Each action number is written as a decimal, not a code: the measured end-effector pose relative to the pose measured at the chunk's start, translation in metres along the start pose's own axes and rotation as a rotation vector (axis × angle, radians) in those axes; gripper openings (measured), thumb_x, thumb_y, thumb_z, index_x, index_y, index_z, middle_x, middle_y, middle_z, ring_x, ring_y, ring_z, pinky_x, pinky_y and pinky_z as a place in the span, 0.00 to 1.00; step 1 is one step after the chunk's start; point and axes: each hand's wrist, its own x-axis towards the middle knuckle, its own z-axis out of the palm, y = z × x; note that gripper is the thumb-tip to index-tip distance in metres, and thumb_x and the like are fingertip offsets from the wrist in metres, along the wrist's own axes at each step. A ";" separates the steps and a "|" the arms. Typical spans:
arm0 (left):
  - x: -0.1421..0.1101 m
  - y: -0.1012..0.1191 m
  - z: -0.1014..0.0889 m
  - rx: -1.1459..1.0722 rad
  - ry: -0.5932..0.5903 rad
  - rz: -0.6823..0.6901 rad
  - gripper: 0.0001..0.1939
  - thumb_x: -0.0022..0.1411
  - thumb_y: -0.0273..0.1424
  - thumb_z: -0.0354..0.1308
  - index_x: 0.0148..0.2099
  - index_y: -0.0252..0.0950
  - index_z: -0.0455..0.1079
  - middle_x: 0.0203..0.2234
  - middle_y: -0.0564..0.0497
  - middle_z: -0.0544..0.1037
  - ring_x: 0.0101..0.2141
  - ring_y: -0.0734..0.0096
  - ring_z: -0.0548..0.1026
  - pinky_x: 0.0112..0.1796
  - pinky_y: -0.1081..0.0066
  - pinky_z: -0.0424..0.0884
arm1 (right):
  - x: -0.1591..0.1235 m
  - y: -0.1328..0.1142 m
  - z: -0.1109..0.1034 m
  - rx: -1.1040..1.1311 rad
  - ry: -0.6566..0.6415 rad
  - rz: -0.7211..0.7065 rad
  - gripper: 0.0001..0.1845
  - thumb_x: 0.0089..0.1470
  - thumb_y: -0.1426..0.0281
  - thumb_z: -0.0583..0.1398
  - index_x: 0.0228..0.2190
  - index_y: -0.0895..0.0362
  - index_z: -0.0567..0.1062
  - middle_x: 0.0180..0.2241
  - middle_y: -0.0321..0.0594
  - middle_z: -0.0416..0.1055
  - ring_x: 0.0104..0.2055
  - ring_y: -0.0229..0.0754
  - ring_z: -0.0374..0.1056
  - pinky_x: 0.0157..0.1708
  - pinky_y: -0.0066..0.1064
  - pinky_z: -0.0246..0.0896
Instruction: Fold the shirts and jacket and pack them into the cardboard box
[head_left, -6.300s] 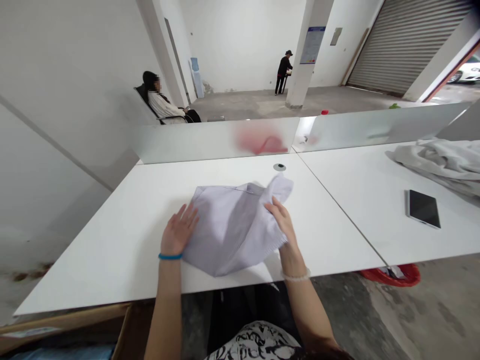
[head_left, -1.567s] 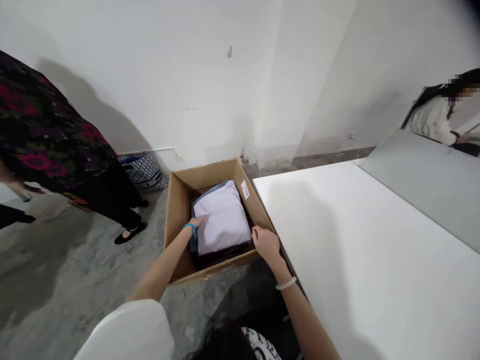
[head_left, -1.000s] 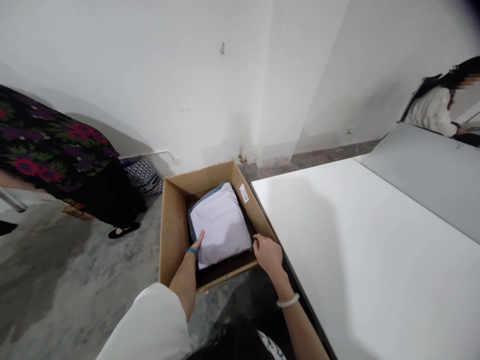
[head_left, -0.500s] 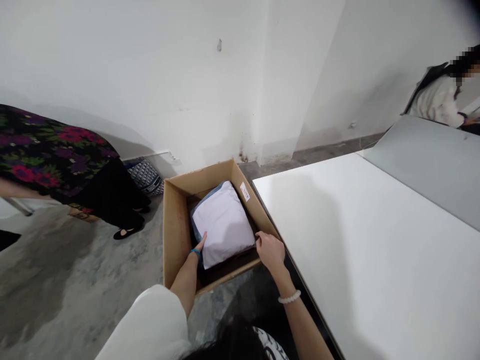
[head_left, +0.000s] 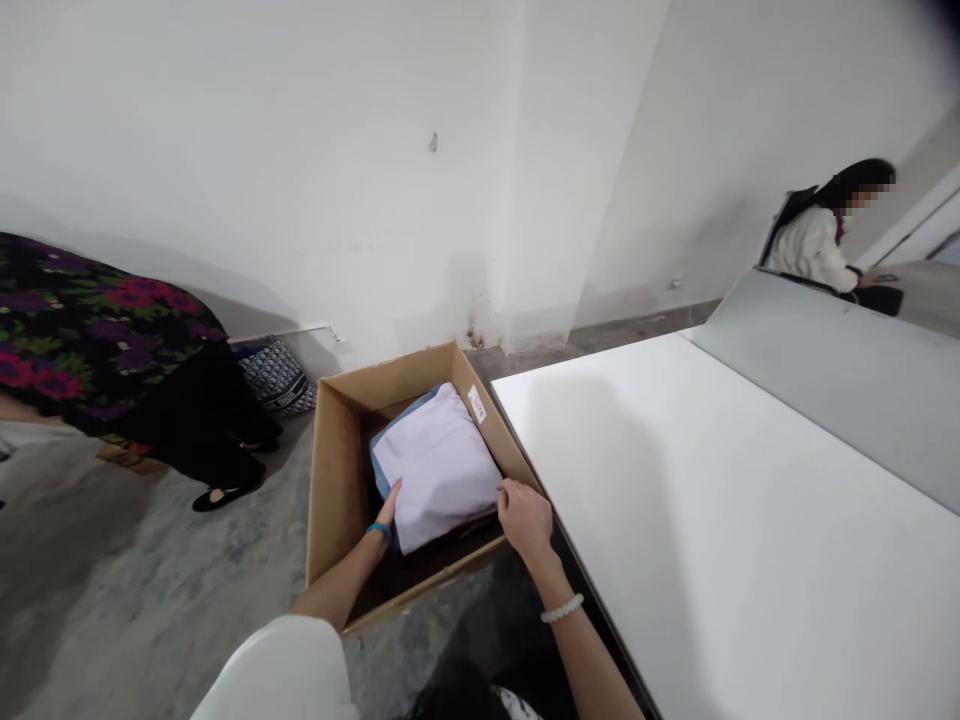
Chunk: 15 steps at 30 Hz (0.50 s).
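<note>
A stack of folded clothes [head_left: 442, 465], white on top with blue fabric showing at its left edge, lies inside an open cardboard box [head_left: 330, 480]. My left hand [head_left: 388, 508] grips the stack's near left side, thumb on the white cloth and the other fingers hidden below. At the right corner of the stack, my right hand [head_left: 525, 515] is closed with fingers curled at the cloth's edge, close to the box's right wall. A white label [head_left: 477, 403] is stuck on that wall's inner face.
A white table [head_left: 750, 520] stands right against the box, with a grey panel [head_left: 825, 360] along its far side. At left is a person in a floral top [head_left: 112, 330], near a patterned bag [head_left: 274, 375]. Another person [head_left: 810, 245] sits beyond the panel.
The view has shifted, so the box and table sit slightly lower and further left, and the seated person shows more fully. Both hands keep their places at the stack.
</note>
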 end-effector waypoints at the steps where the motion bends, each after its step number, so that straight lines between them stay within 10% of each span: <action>1: -0.001 0.002 0.004 -0.014 -0.001 0.012 0.19 0.65 0.36 0.51 0.53 0.29 0.68 0.49 0.42 0.75 0.53 0.60 0.69 0.56 0.67 0.61 | 0.000 0.000 0.000 0.000 0.008 0.002 0.13 0.57 0.74 0.52 0.37 0.54 0.75 0.36 0.37 0.76 0.38 0.39 0.71 0.33 0.26 0.55; 10: -0.045 0.052 0.032 -0.093 -0.090 0.234 0.21 0.60 0.40 0.55 0.50 0.30 0.72 0.40 0.43 0.80 0.45 0.59 0.76 0.48 0.67 0.69 | -0.003 0.001 -0.002 0.057 0.116 -0.052 0.12 0.57 0.74 0.52 0.38 0.56 0.75 0.35 0.41 0.75 0.38 0.42 0.68 0.34 0.28 0.55; 15: -0.082 0.089 0.032 -0.063 -0.096 0.411 0.19 0.63 0.41 0.54 0.50 0.33 0.68 0.46 0.46 0.74 0.45 0.60 0.73 0.45 0.57 0.70 | 0.000 0.009 -0.004 0.476 0.315 -0.134 0.14 0.59 0.70 0.47 0.31 0.57 0.71 0.32 0.43 0.70 0.38 0.43 0.64 0.42 0.34 0.58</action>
